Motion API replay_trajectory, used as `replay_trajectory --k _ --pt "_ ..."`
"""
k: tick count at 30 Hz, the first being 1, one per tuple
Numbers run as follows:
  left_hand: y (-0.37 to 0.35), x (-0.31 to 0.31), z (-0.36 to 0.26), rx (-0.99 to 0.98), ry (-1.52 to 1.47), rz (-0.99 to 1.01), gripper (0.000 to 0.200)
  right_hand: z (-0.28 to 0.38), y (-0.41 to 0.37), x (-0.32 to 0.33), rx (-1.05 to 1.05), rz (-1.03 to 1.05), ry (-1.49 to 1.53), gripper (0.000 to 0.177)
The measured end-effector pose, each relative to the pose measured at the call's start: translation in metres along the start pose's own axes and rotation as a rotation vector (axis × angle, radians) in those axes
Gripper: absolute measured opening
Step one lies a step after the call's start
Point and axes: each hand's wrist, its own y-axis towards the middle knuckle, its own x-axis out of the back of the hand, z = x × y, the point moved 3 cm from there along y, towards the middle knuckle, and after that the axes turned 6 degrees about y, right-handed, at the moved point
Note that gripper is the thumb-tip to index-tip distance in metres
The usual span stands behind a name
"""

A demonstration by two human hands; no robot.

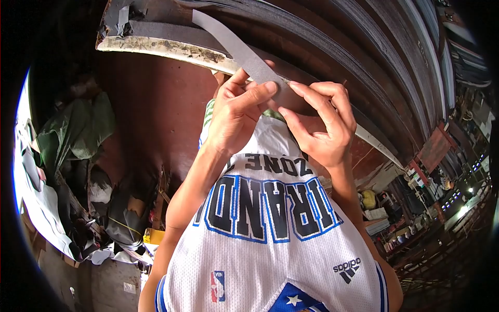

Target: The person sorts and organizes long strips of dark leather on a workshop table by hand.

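A long, flat grey strip (236, 49) of flexible sheet material, slightly curved, slants from the upper middle down between my hands. My left hand (236, 106) pinches it, with the thumb on its face and the fingers behind. At its lower end is my right hand (327, 122), whose index finger and thumb lie at the strip's two edges; the other fingers are bent. My fingers partly cover that lower end. Just beyond my hands, several long dark strips (343, 47) lie side by side on the bench.
A worn pale edge (166, 49) runs along the bench front, with dark tape (123, 22) at its left corner. Dark green cloth (83, 127) and scraps are heaped at left. A yellow box (154, 236) sits low left. Cluttered shelves (400, 234) stand at right.
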Motion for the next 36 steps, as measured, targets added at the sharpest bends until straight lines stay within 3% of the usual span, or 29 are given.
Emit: replay_trajectory --k 5,13,29,31,36 --pt "0.000 -0.001 0.002 0.047 -0.055 0.002 0.035 0.000 -0.003 0.000 -0.004 -0.024 0.017 0.046" --pt "0.004 0.001 0.002 0.023 -0.049 -0.022 0.017 -0.004 -0.002 0.002 -0.017 -0.023 0.022 0.048" --pt "0.003 -0.008 -0.005 -0.010 -0.021 -0.022 0.016 -0.005 -0.003 0.001 0.014 -0.051 -0.001 0.049" --pt "0.006 -0.002 -0.001 -0.053 0.061 0.092 0.026 -0.005 -0.003 0.001 0.013 -0.056 0.002 0.049" --pt "0.008 0.007 0.002 -0.058 0.045 0.097 0.025 -0.004 -0.001 0.001 0.012 -0.055 0.003 0.049"
